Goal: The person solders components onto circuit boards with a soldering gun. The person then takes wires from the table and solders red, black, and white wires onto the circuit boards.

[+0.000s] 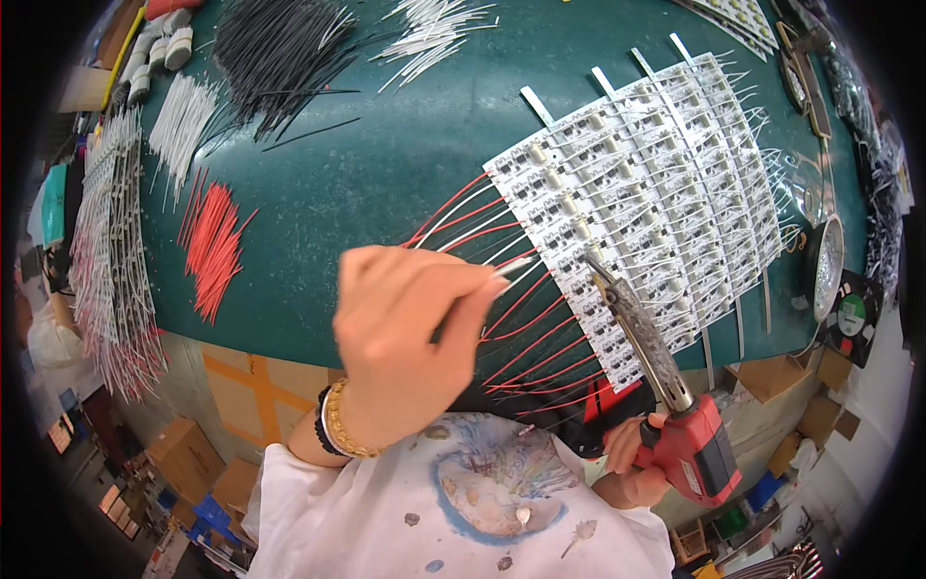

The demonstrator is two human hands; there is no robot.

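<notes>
A panel of white circuit boards (637, 183) lies on the green table, with red and white wires fanning out from its left edge. My left hand (410, 314) is closed in a pinch on a white wire (516, 267) beside that edge. Low on the right, my right hand (632, 463) grips a red gun-shaped soldering iron (641, 338). Its tip points up and left, over the boards near their left columns; whether it touches them I cannot tell. Several red wires (531, 357) stick out below my left hand.
Loose red wires (214, 249), white wires (181, 125) and black wires (280, 53) lie in piles on the green table (318, 183). Wired board strips (111, 251) hang at the left edge. A round metal dish (827, 268) stands right of the panel. Cardboard boxes (193, 454) are below.
</notes>
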